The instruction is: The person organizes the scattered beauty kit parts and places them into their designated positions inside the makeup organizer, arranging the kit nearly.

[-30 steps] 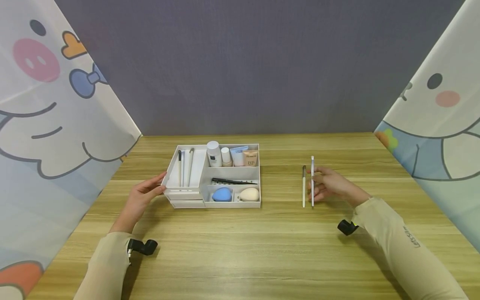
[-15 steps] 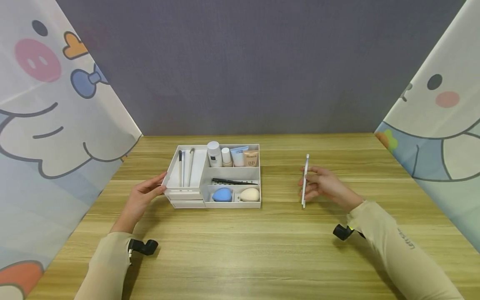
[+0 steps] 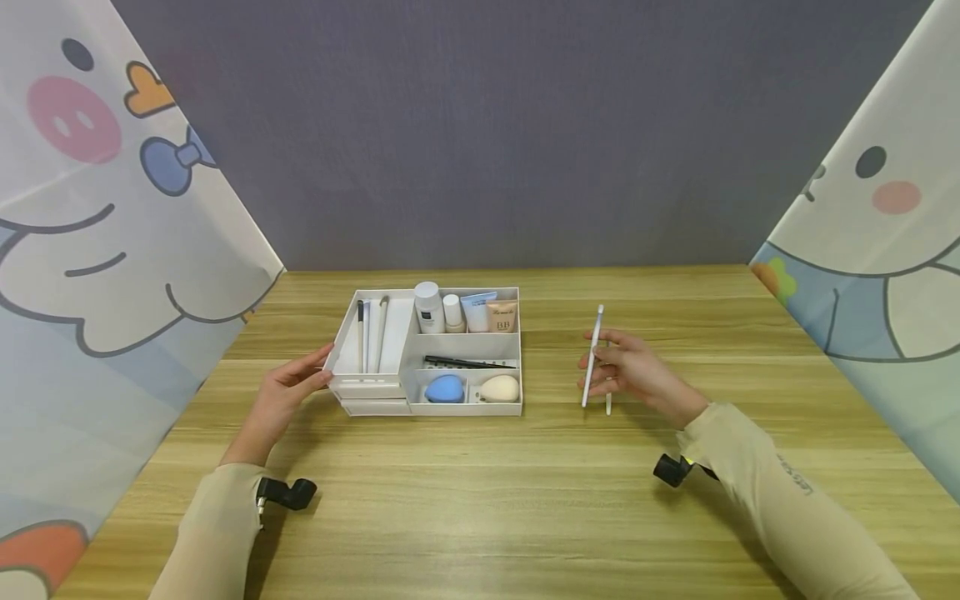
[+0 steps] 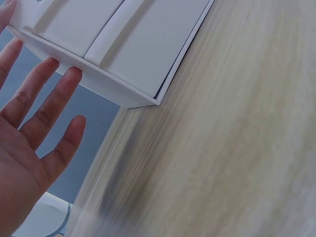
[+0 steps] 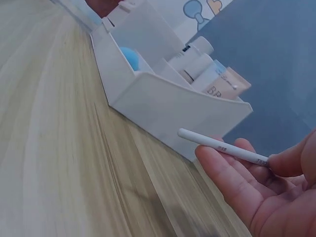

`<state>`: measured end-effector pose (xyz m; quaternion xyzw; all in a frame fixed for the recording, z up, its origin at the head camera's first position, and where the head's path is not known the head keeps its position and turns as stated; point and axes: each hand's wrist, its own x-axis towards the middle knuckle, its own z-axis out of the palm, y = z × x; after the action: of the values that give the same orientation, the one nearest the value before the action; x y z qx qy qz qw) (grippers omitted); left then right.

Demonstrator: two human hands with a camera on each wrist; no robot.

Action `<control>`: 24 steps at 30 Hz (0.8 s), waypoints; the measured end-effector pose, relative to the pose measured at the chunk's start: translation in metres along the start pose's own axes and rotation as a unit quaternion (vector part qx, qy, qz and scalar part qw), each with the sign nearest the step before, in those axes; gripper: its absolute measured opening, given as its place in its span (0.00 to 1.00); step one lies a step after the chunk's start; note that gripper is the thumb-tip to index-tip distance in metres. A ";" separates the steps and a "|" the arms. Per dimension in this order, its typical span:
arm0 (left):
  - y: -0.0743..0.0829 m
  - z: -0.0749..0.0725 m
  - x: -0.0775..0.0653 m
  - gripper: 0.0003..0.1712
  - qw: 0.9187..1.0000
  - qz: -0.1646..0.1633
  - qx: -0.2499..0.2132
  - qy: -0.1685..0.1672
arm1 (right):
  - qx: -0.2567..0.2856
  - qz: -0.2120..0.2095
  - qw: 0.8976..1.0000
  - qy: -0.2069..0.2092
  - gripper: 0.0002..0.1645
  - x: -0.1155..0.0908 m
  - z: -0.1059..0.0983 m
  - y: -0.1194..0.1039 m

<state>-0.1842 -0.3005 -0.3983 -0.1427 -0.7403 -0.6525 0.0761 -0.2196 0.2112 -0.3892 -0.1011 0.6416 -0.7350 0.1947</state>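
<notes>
My right hand (image 3: 637, 367) pinches a white-handled makeup brush (image 3: 591, 367) between thumb and fingers, above the table. The right wrist view shows the brush handle (image 5: 222, 147) lying over the fingers, small print on it. Another makeup brush (image 3: 608, 407) lies on the table, mostly hidden behind the right hand. Fairly straight fingers of my left hand (image 3: 288, 392) touch the left side of a white cosmetics organizer (image 3: 407, 350); in the left wrist view the fingertips meet its side wall (image 4: 106, 86). Several brushes (image 3: 372, 337) lie in its left tray.
The organizer's right compartments hold bottles (image 3: 428, 310), tubes (image 3: 502, 316), a black pen-like stick (image 3: 465, 362), a blue sponge (image 3: 445, 389) and a cream sponge (image 3: 498, 389). A grey panel (image 3: 517, 133) stands behind the wooden table (image 3: 480, 500).
My right hand has moved left toward the organizer with its brush, passing over the brush on the table. The left hand and the organizer stay in place.
</notes>
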 end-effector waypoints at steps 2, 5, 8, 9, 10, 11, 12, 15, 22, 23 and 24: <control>0.000 0.000 0.000 0.24 1.000 0.000 0.002 0.001 | 0.004 -0.004 1.000 -0.007 0.31 0.001 0.003 0.000; 0.000 0.000 0.000 0.24 1.000 -0.001 0.003 0.002 | 0.011 -0.007 1.000 -0.015 0.31 0.003 0.007 -0.001; 0.000 0.000 0.000 0.24 1.000 -0.002 0.004 0.002 | 0.020 -0.005 1.000 -0.013 0.30 0.004 0.012 -0.001; 0.000 0.000 0.000 0.24 1.000 -0.002 0.004 0.002 | 0.022 -0.004 1.000 -0.012 0.31 0.004 0.013 -0.002; 0.001 0.000 0.000 0.24 1.000 -0.003 0.006 0.002 | 0.026 -0.003 1.000 -0.011 0.30 0.005 0.015 -0.002; 0.001 0.000 0.000 0.24 1.000 -0.003 0.007 0.002 | 0.029 -0.001 1.000 -0.008 0.30 0.005 0.017 -0.002; 0.001 0.000 0.000 0.24 1.000 -0.003 0.008 0.002 | 0.032 0.000 0.999 -0.008 0.30 0.006 0.019 -0.003; 0.001 0.001 0.000 0.24 1.000 -0.002 0.009 0.002 | 0.039 0.002 0.999 -0.006 0.30 0.009 0.024 -0.003; 0.001 0.001 0.000 0.24 1.000 0.001 -0.003 -0.001 | 0.040 -0.001 0.999 -0.007 0.27 0.014 0.036 -0.004; 0.001 0.001 0.000 0.24 1.000 0.001 -0.005 -0.001 | 0.041 -0.003 0.999 -0.007 0.27 0.015 0.037 -0.004; 0.001 0.000 0.000 0.24 1.000 0.000 -0.006 -0.002 | 0.042 -0.004 0.999 -0.007 0.26 0.016 0.039 -0.004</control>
<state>-0.1839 -0.3000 -0.3976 -0.1445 -0.7365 -0.6567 0.0736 -0.2194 0.1697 -0.3807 -0.1007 0.6086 -0.7612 0.2002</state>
